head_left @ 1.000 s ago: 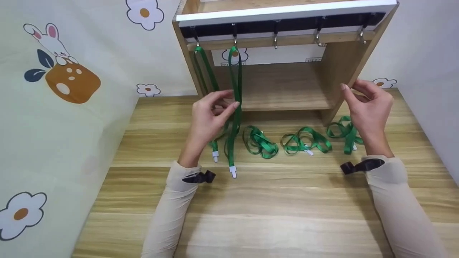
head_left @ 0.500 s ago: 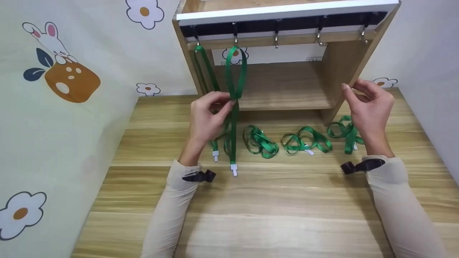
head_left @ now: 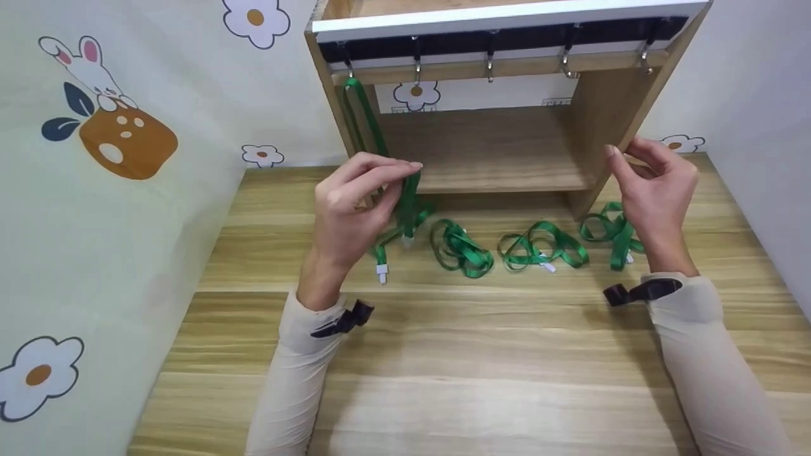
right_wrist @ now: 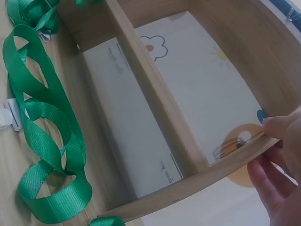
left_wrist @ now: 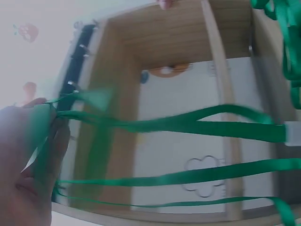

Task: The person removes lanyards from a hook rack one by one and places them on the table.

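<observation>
Three coiled green lanyards (head_left: pixel 472 253) lie in a row on the wood-grain desk (head_left: pixel 475 354), before a wooden hook rack (head_left: pixel 481 145). One further lanyard (head_left: pixel 372 123) hangs from the leftmost metal hook (head_left: pixel 349 63), passing behind the left hand (head_left: pixel 345 212). That hand pinches a suspended lanyard (head_left: pixel 410 199) between thumb and fingers; its white clip (left_wrist: pixel 293 133) hangs lowermost. The right hand (head_left: pixel 662 190), thumb opposed to fingers, grips the front edge of the rack's right side panel (head_left: pixel 608 120).

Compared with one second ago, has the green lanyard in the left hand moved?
Yes: the green lanyard has come off the second hook from the left; its upper end is now below it, at the left hand.
</observation>
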A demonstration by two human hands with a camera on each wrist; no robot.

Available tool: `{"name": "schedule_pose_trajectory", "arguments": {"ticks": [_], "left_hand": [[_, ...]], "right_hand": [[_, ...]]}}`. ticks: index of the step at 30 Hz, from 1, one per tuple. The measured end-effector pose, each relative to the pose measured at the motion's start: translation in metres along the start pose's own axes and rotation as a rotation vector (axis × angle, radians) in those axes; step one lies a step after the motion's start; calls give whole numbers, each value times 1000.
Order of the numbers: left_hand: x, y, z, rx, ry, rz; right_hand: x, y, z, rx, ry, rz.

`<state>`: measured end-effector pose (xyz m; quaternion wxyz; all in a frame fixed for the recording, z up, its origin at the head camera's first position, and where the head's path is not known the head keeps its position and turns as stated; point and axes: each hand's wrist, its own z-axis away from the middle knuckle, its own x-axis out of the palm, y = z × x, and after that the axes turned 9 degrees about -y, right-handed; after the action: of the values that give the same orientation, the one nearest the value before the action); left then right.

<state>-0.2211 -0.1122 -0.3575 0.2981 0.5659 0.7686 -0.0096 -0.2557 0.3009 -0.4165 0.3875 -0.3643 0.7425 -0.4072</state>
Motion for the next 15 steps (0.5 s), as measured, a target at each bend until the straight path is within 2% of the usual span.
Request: {"name": "schedule_pose_trajectory", "arguments": {"ticks": [7,11,15], "left_hand": [[-4,37,-4,77,-105,-61],[0,57,-5,151,-124,-81],[4,66,-4,204,-135,-112]], "right_hand": [[0,1,-1,14,-2,-5],[-1,2,-2,19,-5,-15],[0,4,-1,6,0,-30]]}}
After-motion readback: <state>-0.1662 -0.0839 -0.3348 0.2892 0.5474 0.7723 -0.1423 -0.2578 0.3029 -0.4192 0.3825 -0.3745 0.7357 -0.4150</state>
